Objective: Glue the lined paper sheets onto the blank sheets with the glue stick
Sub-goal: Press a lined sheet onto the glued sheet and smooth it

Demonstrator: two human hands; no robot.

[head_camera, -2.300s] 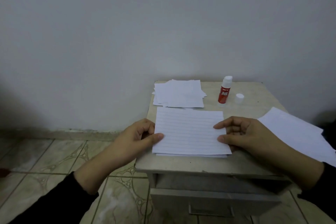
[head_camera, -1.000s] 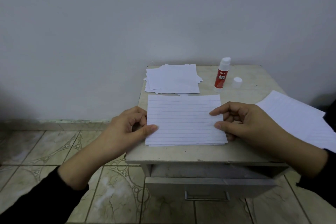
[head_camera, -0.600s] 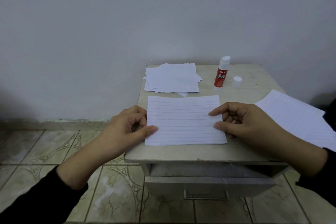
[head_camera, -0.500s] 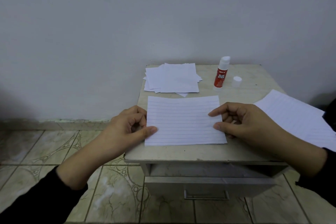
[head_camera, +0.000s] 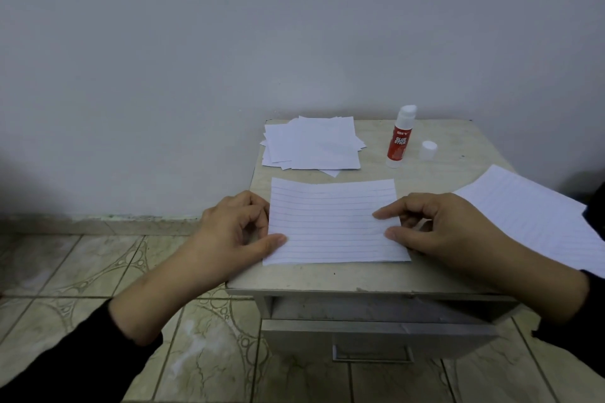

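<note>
Pinching the white lined paper sheet (head_camera: 334, 222) at its side edges, my left hand (head_camera: 234, 232) and right hand (head_camera: 448, 229) kept it flat on the pale stone-topped cabinet (head_camera: 327, 278), while the uncapped red-and-white glue stick (head_camera: 400, 137) stood upright behind, beside a stack of blank white sheets (head_camera: 312, 147).

Two bare hands, left hand (head_camera: 234, 232) and right hand (head_camera: 448, 229), no rings or watch visible. Black long sleeves: left sleeve (head_camera: 75, 363) at 7 o'clock, ending short of the wrist; right sleeve (head_camera: 586, 314) at 4 o'clock.
</note>
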